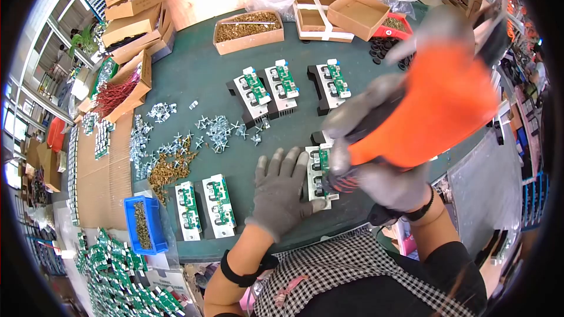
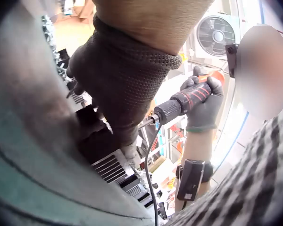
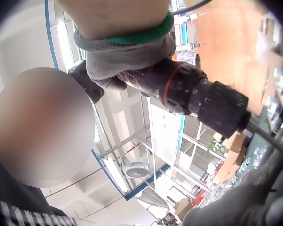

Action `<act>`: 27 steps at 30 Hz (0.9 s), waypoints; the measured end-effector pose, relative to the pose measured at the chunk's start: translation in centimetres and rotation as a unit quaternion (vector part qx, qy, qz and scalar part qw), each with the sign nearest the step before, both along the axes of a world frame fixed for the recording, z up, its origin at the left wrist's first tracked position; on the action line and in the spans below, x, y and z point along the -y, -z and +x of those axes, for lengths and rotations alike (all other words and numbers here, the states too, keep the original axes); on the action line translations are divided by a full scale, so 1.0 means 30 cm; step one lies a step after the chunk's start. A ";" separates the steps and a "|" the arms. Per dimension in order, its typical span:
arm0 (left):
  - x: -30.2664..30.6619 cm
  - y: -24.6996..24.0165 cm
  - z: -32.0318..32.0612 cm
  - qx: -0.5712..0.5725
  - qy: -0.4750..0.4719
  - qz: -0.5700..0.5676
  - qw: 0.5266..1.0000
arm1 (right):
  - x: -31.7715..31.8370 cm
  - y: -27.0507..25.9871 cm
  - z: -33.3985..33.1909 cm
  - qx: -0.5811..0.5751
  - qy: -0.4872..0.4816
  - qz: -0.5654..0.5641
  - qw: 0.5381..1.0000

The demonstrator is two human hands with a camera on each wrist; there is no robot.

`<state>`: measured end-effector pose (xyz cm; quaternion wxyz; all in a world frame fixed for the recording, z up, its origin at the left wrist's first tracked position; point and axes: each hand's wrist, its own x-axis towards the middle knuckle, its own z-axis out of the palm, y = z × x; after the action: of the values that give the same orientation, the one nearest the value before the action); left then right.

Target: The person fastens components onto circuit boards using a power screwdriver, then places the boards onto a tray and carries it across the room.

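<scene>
My gloved right hand point(image 1: 402, 186) grips an orange and black power screwdriver point(image 1: 437, 103), blurred in the head view. In the left wrist view, the screwdriver's black chuck point(image 2: 169, 111) and thin bit point toward my left hand. Below the tool lies a module with a green circuit board point(image 1: 317, 170) on a pale metal plate, partly covered by the right hand and tool. My gloved left hand point(image 1: 282, 191) lies beside it with fingers stretched out, the thumb at the plate's near end. A black finned heat sink point(image 2: 111, 167) shows near the left hand in its wrist view.
More modules stand behind point(image 1: 332, 85) and at the left point(image 1: 218, 205). Metal clips point(image 1: 217, 132) and brass-coloured screws point(image 1: 170, 170) lie in piles. A blue bin point(image 1: 154, 240), loose green boards point(image 1: 117, 270) and a carton of small parts point(image 1: 249, 44) surround the work spot.
</scene>
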<state>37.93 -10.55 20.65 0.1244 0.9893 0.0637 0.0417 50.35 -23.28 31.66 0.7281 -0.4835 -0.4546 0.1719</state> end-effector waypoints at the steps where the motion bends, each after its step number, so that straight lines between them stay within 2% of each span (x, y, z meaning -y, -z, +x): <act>1: 0.011 -0.040 0.008 -0.014 0.001 0.005 1.000 | 0.010 -0.028 0.012 -0.031 -0.006 0.031 0.999; 4: 0.058 -0.038 0.065 0.051 0.116 -0.062 0.990 | 0.035 -0.080 0.072 -0.018 0.032 0.096 0.995; 5: 0.069 -0.028 0.081 0.005 0.140 -0.031 0.990 | 0.044 -0.093 0.096 0.003 0.054 0.110 0.992; 8: 0.061 0.003 0.066 0.016 0.130 0.002 0.991 | 0.053 -0.090 0.169 0.083 0.133 0.126 0.980; 12: -0.020 -0.061 -0.067 -0.071 -0.003 0.086 0.994 | 0.133 -0.051 0.267 0.112 0.233 0.076 0.963; 15: -0.128 -0.148 -0.157 -0.129 -0.031 0.103 0.986 | 0.180 -0.034 0.334 0.130 0.264 0.061 0.954; 18: -0.321 -0.219 -0.050 -0.279 -0.032 -0.052 0.958 | 0.184 -0.029 0.360 0.109 0.265 0.070 0.956; 20: -0.410 -0.157 0.012 -0.138 -0.130 -0.028 0.982 | 0.181 -0.026 0.369 0.120 0.245 0.069 0.960; 23: -0.514 -0.062 0.104 -0.127 -0.178 0.009 0.976 | 0.195 -0.012 0.386 0.125 0.224 0.066 0.964; 27: -0.466 -0.044 0.176 -0.215 -0.220 -0.030 0.951 | 0.226 0.003 0.404 0.114 0.223 0.066 0.966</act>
<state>43.21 3.41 21.96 0.1256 0.9320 0.3062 -0.1477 62.47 -30.06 31.57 0.7216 -0.5399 -0.4258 -0.0812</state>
